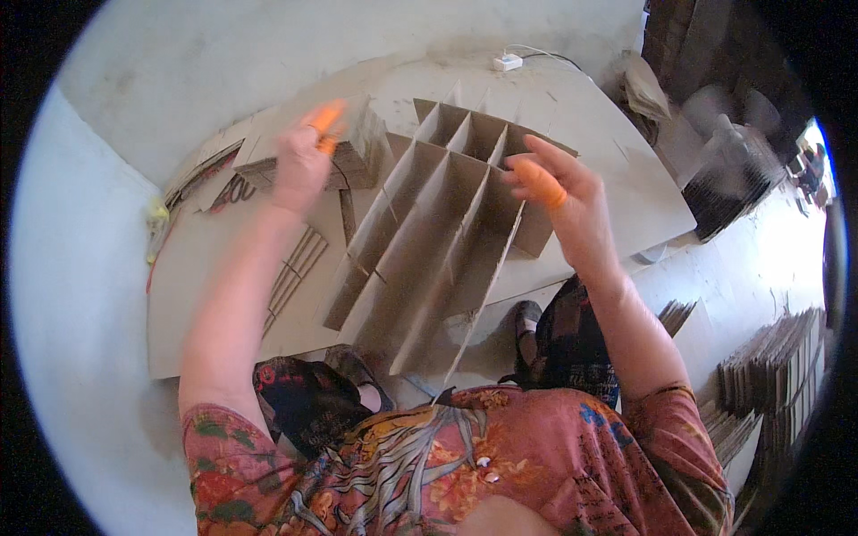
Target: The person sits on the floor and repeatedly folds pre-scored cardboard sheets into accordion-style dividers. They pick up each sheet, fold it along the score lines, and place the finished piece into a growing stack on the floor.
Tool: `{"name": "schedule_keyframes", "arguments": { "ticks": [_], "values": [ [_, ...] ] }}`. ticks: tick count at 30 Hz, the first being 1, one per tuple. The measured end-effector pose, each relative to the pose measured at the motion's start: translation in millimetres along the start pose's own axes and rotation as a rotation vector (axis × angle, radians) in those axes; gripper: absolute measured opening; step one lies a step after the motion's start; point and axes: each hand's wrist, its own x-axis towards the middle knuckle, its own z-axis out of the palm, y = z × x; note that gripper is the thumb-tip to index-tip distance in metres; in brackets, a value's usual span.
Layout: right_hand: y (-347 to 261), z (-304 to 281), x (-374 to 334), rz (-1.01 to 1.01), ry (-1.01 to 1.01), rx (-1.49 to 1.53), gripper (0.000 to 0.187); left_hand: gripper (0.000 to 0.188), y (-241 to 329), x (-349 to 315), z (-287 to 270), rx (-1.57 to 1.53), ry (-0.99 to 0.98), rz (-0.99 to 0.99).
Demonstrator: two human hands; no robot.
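A cardboard divider grid (447, 201) of crossed, slotted strips stands in front of me. Its long strips run toward my body and the shorter ones cross them near the far end. My right hand (572, 196) is over the grid's far right side, fingers partly stretched and apart, an orange finger cover on one digit; whether it touches the cardboard is unclear. My left hand (304, 165) is raised by a stack of cardboard strips (362, 143) left of the grid. It also wears orange covers, and motion blurs its fingers.
Slotted strips (295, 277) lie on the board-like work surface (210, 304) at left, with scissors (234, 189) beyond. A white plug adapter (507, 62) with a cable sits at the far edge. More cardboard stacks (773, 375) stand at right, below a fan (728, 134).
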Motion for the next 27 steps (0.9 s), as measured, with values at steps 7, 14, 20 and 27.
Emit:
{"name": "schedule_keyframes", "arguments": {
  "ticks": [7, 14, 20, 27],
  "values": [
    [-6, 0, 7, 0.14, 0.106, 0.476, 0.025, 0.041, 121, -37, -2, -0.133, -0.21, 0.55],
    [-45, -18, -30, -0.187, 0.129, -0.199, 0.017, 0.042, 24, -23, -23, -0.38, 0.119, -0.547],
    [-48, -20, -49, -0.222, 0.036, -0.542, 0.016, 0.022, 24, -29, -13, -0.667, 0.025, -0.598],
    [-13, -21, -64, -0.025, -0.069, -0.352, 0.02, 0.02, -4, -41, 8, -0.712, -0.127, -0.651]
  ]
}}
